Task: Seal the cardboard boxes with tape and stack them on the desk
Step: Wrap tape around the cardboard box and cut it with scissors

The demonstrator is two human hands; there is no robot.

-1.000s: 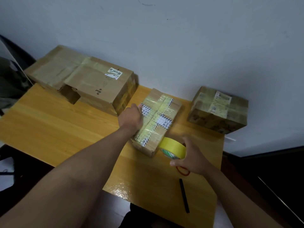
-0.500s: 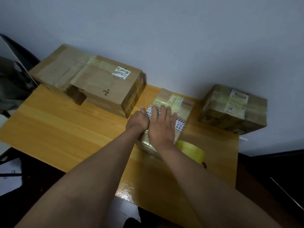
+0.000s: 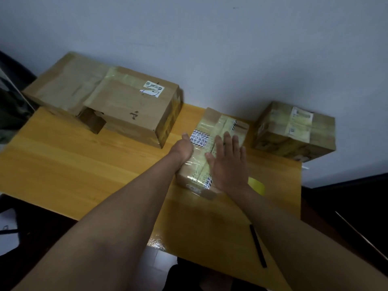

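Head view: right hand [image 3: 227, 164] fingers [image 3: 227, 141] straight, flat on the taped box [image 3: 222, 127]; left hand [image 3: 183, 147] fingers curled over its left edge.

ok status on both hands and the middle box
Right hand flat on the middle box, pressing tape. Left hand steadies its left side. Tape roll on desk behind right wrist. Nothing in the way.

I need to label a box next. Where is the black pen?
The black pen lies on the desk near its front right edge, beside the right forearm.
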